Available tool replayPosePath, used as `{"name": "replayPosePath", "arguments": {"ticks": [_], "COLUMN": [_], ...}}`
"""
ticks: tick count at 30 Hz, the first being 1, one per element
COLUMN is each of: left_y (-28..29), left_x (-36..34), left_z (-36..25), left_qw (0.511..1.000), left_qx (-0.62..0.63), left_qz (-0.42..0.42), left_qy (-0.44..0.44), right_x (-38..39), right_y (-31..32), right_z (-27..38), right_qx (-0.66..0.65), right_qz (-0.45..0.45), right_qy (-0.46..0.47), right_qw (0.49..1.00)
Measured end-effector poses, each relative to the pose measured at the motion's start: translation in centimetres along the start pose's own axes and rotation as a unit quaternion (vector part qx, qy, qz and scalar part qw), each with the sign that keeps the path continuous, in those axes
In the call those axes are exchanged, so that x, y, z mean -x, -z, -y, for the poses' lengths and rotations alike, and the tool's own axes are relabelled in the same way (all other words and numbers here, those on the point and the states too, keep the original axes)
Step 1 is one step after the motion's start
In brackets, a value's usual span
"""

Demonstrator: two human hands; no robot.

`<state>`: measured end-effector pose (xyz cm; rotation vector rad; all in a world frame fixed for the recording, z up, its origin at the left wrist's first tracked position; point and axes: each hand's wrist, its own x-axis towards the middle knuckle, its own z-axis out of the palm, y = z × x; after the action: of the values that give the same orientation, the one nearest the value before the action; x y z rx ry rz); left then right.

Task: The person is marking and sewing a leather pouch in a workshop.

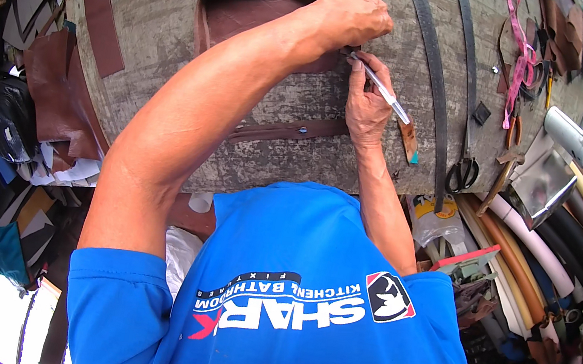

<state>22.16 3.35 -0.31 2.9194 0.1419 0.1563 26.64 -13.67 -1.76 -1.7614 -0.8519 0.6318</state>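
Observation:
My left hand (356, 13) is at the top, fingers curled onto the edge of a brown leather piece (245, 15) with a folded-up rim; its fingertips are partly hidden. Just below it, my right hand (366, 106) grips a silver-and-white pen (389, 95), its upper end near the leather's right corner. A tan strip with a teal end (408, 143) lies beside my right wrist. Behind my left forearm runs a narrow brown strap (277, 130) on the worn table (146, 37).
Dark straps (432, 67), black scissors (460, 174), pink scissors (527, 67) and a silver can-like roll (566, 134) lie rightward. Several material rolls (533, 243) fill the right side. Brown leather sheets (54, 91) and black bundles (7, 122) are stacked at the left.

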Motion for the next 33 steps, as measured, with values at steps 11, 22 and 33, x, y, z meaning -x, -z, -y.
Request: {"name": "replayPosePath", "arguments": {"ticks": [11,22,33], "left_y": [-0.1,-0.1,2.0], "left_x": [0.1,-0.8,1.4], "left_z": [-0.2,-0.2,2.3], "left_qw": [0.999,0.996,0.993], "left_qx": [-0.002,-0.013,0.081], "left_qz": [0.041,0.072,0.041], "left_qy": [0.011,0.044,0.07], "right_x": [0.0,0.0,-2.6], "right_y": [0.1,0.1,11.9], "right_z": [0.3,0.1,1.2], "right_qx": [0.032,0.008,0.267], "right_qz": [0.013,0.006,-0.045], "right_qy": [0.016,-0.003,-0.031], "right_qw": [0.999,1.0,0.962]}}
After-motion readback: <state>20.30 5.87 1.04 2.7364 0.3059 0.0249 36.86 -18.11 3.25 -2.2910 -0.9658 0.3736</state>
